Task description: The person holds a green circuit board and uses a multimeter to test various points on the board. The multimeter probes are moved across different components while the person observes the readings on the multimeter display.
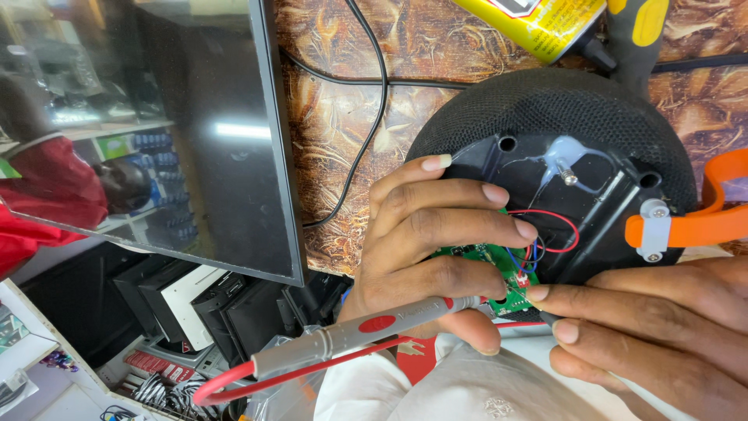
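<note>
The left hand (436,249) grips a grey probe (374,331) with a red lead, fingers spread over the green circuit board (506,273) inside the round black speaker (561,109) on the counter (335,117). The right hand (654,327) pinches closed near the board — possibly on a second probe.

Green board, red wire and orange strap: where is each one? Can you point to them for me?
green board (499,265): head view, on the bare green part between the fingers.
red wire (562,221): head view, on the top of its loop.
orange strap (713,222): head view, on the flat orange band beside the grey clip.
</note>
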